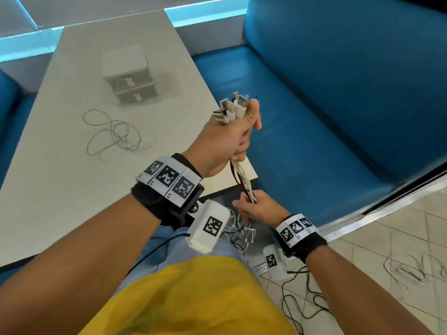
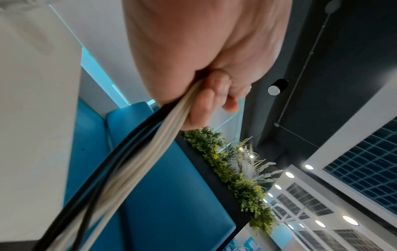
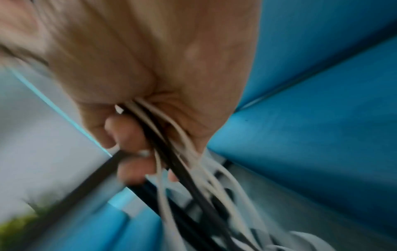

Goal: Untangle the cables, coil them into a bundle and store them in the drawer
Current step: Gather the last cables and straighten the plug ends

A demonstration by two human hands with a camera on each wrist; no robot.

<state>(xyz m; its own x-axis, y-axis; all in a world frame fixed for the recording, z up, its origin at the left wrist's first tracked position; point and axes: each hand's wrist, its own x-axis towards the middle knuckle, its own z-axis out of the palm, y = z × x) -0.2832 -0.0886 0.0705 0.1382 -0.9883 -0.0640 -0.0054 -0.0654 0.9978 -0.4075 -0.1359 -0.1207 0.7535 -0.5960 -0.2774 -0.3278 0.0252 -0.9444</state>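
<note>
Standing beyond the left hand (image 1: 225, 143) on the pale table (image 1: 48, 189) is a small white two-drawer unit (image 1: 129, 77), both drawers closed, and nearer to that hand, on its outer side, a loose thin cable (image 1: 113, 134) lies in loops on the tabletop. A blue bench (image 1: 314, 117) fills the space past both hands and to the right of them. More loose wires (image 1: 416, 267) lie on the tiled floor (image 1: 399, 238) out to the right of the right hand (image 1: 256, 206). Nothing lies between the hands and the drawer unit except the looped cable.

The bundle of cables (image 1: 242, 175), white strands with a few black ones, runs taut from one hand down to the other. Its connector ends (image 1: 232, 107) fan out above the left fist; its tangled tails (image 1: 239, 233) hang below the right hand over the person's lap.

The left hand is raised over the table's near corner, forearm angled up, fingers clenched tight round the upper part of the bundle; the left wrist view shows the cables (image 2: 150, 144) leaving the fist beside the curled fingers (image 2: 206, 105). The right hand sits lower and closer to the body, back of the hand up, fingers wrapped round the same strands. The right wrist view, though blurred, shows white and black cables (image 3: 176, 152) passing through its curled fingers (image 3: 128, 132).
</note>
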